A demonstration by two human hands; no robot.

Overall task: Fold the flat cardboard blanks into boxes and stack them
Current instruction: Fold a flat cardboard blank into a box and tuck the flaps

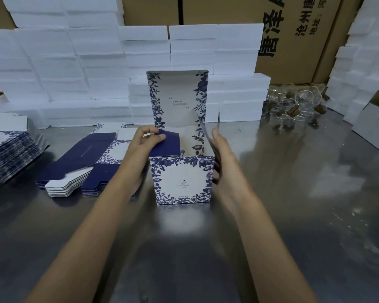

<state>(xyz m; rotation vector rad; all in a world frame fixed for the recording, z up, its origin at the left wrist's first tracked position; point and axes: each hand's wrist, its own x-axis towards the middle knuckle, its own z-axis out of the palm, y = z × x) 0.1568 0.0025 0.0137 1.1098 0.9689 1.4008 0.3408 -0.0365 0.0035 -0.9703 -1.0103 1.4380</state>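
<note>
A half-folded cardboard box (182,180), white with a dark blue floral border, stands upright on a metal table (293,215) near the middle of the scene. Its lid panel (177,99) rises straight up at the far side, printed with small text. The left hand (140,147) sits against the box's left side, its fingers curled and its thumb pinching a dark blue side flap (169,143) that leans inward over the open top. The right hand (222,154) lies along the box's right side with fingers fairly straight, pressing against a thin right flap (202,127) seen edge-on; motion blur hides the exact grip.

Just left of the box, a low stack of flat blanks (83,158) lies dark-blue side up, with a small pile of white inserts (68,184) at its near edge. Further left, at the table's edge, sits a taller pile of flat blanks (7,149).

Behind the box, white foam blocks (74,62) are stacked in a wall across the far side, and more rise at the far right. Brown shipping cartons (293,29) with black printed characters stand behind them. To the right of the box, at the far side of the table, clear plastic cups (293,101) lie jumbled.
</note>
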